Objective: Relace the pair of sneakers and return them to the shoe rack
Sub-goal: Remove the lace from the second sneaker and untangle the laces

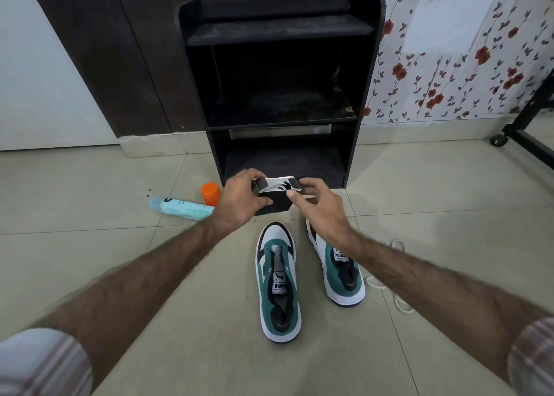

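Our left hand (239, 199) gripped a small black open-topped cardboard box (277, 196) holding white laces, in front of the black wooden shoe rack (280, 90). Our right hand (319, 205) touched its right edge, fingers loosely spread. Below, the two unlaced teal-and-white sneakers (278, 281) stood side by side on the beige tiled floor (434, 201), a loose cream shoelace (389, 275) just right of them.
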